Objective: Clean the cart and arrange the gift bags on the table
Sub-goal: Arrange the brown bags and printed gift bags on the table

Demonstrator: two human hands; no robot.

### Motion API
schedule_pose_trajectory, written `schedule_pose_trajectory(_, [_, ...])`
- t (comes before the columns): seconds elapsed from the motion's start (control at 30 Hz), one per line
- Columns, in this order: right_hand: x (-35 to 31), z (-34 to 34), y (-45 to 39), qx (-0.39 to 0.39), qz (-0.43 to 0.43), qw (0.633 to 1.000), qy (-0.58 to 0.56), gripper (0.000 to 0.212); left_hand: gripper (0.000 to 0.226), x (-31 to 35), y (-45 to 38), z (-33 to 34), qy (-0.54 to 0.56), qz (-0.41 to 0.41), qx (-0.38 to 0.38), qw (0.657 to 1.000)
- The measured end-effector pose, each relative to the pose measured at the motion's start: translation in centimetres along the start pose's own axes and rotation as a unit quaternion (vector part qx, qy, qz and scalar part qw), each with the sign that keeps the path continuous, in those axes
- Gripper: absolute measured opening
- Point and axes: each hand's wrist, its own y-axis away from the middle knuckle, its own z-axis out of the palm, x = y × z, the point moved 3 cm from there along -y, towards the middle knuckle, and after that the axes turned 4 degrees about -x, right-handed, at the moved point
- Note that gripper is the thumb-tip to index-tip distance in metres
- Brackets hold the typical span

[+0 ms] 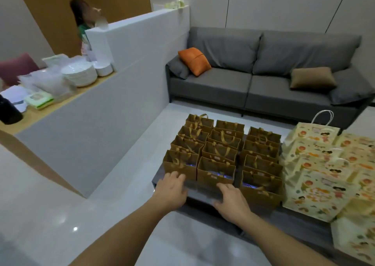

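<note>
Brown paper: small kraft gift bags with gold ribbon handles are standing upright in three tight rows on the dark grey table, touching one another.
Table: it is sitting low on the pale glossy floor, in front of the grey sofa.
Left hand: the left hand is resting at the near left corner of the table, fingers relaxed and a little spread, the fingertips touching the base of the nearest left brown bag.
Right hand: the right hand is lying on the near edge of the table, fingers straight and together, just in front of the nearest bag of the middle row; it is pinching nothing.
Printed bags: larger cream gift bags with cartoon children are leaning in overlapping rows just to the right of the brown ones; one white twisted handle is sticking up at the back.
Sofa: an orange cushion is leaning at its left end, a brown cushion is lying toward the right.
Side shelf: at the left, behind a low white partition, stacked white plates, bowls and clear plastic containers are sitting on a wooden ledge.
Person: another person is standing behind the partition, mostly hidden.
Cart: I cannot tell where it is.
</note>
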Motion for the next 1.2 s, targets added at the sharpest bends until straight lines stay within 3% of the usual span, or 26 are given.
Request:
schedule_pose_trajectory(0.3, [-3.4,3.8,-5.3,-0.030,0.055,0.998,0.003,0.071,0.032,-7.5,-5.1,0.4,0.001,0.014,-0.056,0.998])
schedule_pose_trajectory(0.53, [-2.9,2.4,-11.3,-0.026,0.084,0.996,-0.009,0.072,0.050,-7.5,-12.9,-0.1,0.007,0.055,-0.073,0.996])
schedule_pose_trajectory(0.77, [1.4,1.2,-19.0,-0.030,0.139,0.988,-0.054,0.064,0.042,-5.6,-22.5,1.8,0.012,0.084,-0.094,0.992])
schedule_pose_trajectory(1.03, [9.6,-1.5,-28.6,-0.046,0.147,0.988,-0.016,0.042,0.043,-2.5,-31.3,4.9,-0.007,0.095,-0.192,0.977])
schedule_pose_trajectory(1.2, [13.1,-1.3,-33.9,-0.053,0.145,0.988,0.011,0.049,0.039,-0.8,-35.5,6.7,-0.004,0.082,-0.220,0.972])
